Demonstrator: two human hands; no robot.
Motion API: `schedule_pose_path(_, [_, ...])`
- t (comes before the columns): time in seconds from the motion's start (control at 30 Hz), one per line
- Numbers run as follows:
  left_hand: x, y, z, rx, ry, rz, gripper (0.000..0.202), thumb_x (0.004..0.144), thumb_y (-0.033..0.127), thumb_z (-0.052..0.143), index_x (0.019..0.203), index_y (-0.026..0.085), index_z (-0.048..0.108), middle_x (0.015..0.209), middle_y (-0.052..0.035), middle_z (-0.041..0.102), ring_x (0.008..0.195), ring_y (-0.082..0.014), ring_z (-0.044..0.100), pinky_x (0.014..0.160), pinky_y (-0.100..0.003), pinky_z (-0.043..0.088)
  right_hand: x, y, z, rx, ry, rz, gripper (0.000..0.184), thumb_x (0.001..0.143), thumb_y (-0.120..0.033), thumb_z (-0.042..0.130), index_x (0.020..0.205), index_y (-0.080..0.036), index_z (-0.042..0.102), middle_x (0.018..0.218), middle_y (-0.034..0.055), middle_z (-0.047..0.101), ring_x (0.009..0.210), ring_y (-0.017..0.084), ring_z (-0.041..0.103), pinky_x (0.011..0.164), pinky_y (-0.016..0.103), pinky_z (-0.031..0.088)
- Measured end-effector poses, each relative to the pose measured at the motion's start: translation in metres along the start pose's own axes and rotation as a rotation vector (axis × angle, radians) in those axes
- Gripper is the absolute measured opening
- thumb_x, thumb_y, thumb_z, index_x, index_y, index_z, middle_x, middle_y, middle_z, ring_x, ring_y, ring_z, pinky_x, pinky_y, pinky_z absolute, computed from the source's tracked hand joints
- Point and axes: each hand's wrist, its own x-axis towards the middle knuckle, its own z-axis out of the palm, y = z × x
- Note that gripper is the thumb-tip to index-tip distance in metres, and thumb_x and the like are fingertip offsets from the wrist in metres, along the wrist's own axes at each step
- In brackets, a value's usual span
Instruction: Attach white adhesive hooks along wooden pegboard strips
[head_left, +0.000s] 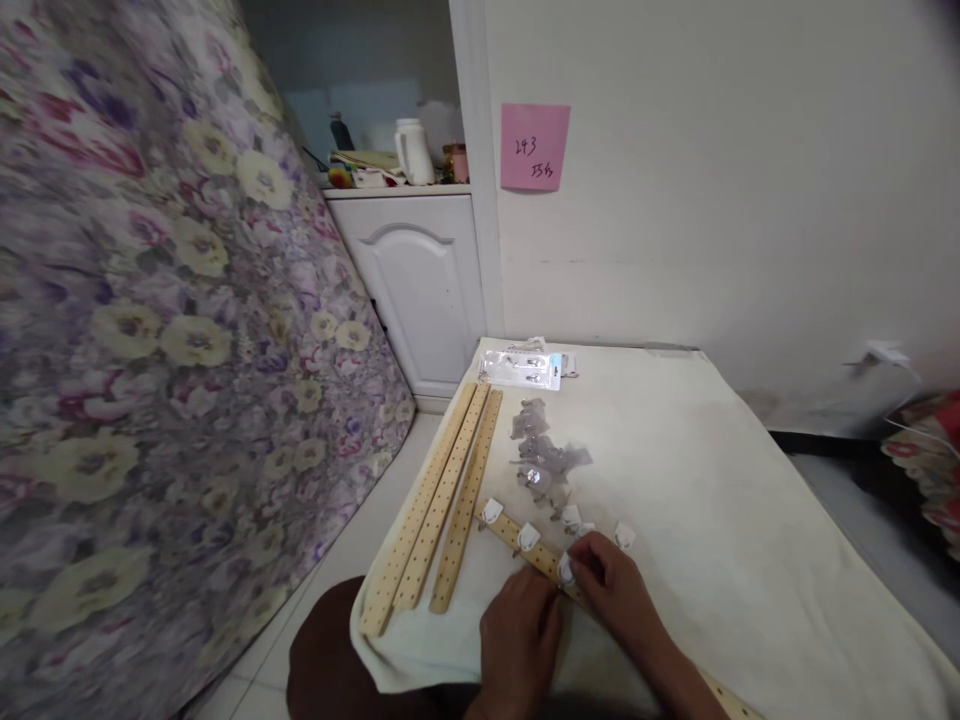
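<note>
A perforated wooden strip (510,529) lies at a slant on the cloth and runs on under my hands. Several small white square pieces with thin metal hooks or rings sit along it, among them one near its far end (492,511) and another farther along (528,537). My right hand (611,585) pinches a third white piece (566,570) at the strip. Curled against the strip's near edge is my left hand (520,632), its fingertips partly hidden. Other white pieces (624,535) rest loose just beyond my right hand.
Three more perforated wooden strips (466,505) lie side by side on the left of the cloth-covered table (675,450). Small clear bags (540,455) with metal parts lie mid-table. Clear packaging (521,368) is at the back. A floral curtain (187,330) hangs at left.
</note>
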Motion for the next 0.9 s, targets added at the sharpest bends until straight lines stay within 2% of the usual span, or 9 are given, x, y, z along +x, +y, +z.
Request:
schedule_pose_path(0.2, [0.000, 0.001, 0.000, -0.010, 0.014, -0.001, 0.015, 0.085, 0.020, 0.048, 0.090, 0.026, 0.061, 0.091, -0.0008, 0.066, 0.087, -0.0184, 0.059, 0.073, -0.028, 0.044, 0.000, -0.006, 0.000, -0.031, 0.002, 0.031, 0.011, 0.077, -0.033, 0.054, 0.078, -0.022, 0.058, 0.068, -0.0006, 0.061, 0.065, 0.017, 0.056, 0.062, 0.027, 0.040])
schedule_pose_path(0.53, [0.000, 0.000, 0.001, 0.001, 0.039, 0.021, 0.017, 0.086, 0.018, 0.048, 0.092, 0.026, 0.062, 0.089, 0.0001, 0.066, 0.086, -0.0175, 0.059, 0.073, -0.028, 0.045, 0.009, 0.000, 0.004, -0.067, -0.019, 0.152, 0.014, 0.068, -0.034, 0.060, 0.074, -0.022, 0.057, 0.065, -0.0027, 0.062, 0.063, 0.016, 0.057, 0.059, 0.025, 0.038])
schedule_pose_path(0.67, [-0.001, -0.001, 0.003, 0.007, 0.055, 0.034, 0.017, 0.085, 0.019, 0.050, 0.095, 0.027, 0.061, 0.092, 0.0000, 0.066, 0.087, -0.0179, 0.059, 0.073, -0.028, 0.046, 0.011, 0.000, 0.005, -0.033, -0.022, 0.161, 0.015, 0.066, -0.034, 0.061, 0.076, -0.023, 0.058, 0.066, -0.0028, 0.063, 0.064, 0.016, 0.056, 0.059, 0.024, 0.037])
schedule_pose_path(0.9, [-0.001, -0.003, 0.005, 0.003, 0.048, 0.004, 0.011, 0.086, 0.020, 0.049, 0.087, 0.025, 0.058, 0.087, 0.0007, 0.064, 0.084, -0.0173, 0.058, 0.072, -0.028, 0.043, 0.010, 0.002, 0.006, -0.033, -0.006, 0.127, 0.014, 0.068, -0.034, 0.061, 0.074, -0.022, 0.056, 0.064, -0.0028, 0.060, 0.063, 0.016, 0.055, 0.059, 0.024, 0.037])
